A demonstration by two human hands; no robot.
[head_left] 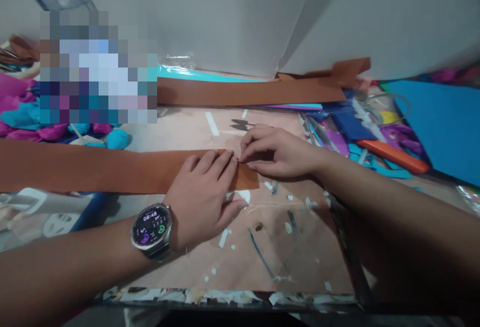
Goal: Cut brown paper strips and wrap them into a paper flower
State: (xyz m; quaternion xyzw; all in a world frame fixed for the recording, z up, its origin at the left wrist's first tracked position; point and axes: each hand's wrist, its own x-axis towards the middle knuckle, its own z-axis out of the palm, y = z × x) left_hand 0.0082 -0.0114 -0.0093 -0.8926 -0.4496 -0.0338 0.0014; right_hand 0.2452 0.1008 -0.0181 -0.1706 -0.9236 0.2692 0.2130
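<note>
Brown paper strip (pixel 86 167), one — laid flat across the work surface (pixel 232 267), from the left edge of the frame to just past centre. Left hand (pixel 206 187): palm down on the strip near its right end, fingers extended and slightly parted, gripping nothing. Right hand (pixel 283 152): thumb and fingertips gathered at the strip's upper edge; whether paper is caught between them cannot be told.

Handling, as judged: light, thin, flexible, easily creased or torn; best held flat under a palm, or lightly by the long edges near the right end.

Further items, outward:
- Wristwatch (pixel 151 229), on the left wrist.
- Dark pointed blades (pixel 239 124), just above the right hand, centre.
- White power strip (pixel 60 217), lower left.
- Second brown strip (pixel 243 92), upper centre.
- Crumpled blue ball (pixel 119 138), left of centre, beside magenta pieces (pixel 56 132).
- Orange-handled tool (pixel 393 156), right.
- Blue sheet (pixel 438 122), right edge.

Obscured: the first strip's left end, cut off by the frame; part of its right end, under the fingers; whatever lies behind the pixelated patch (pixel 97 67), upper left — unreadable. The blades' other end is not clearly made out.
</note>
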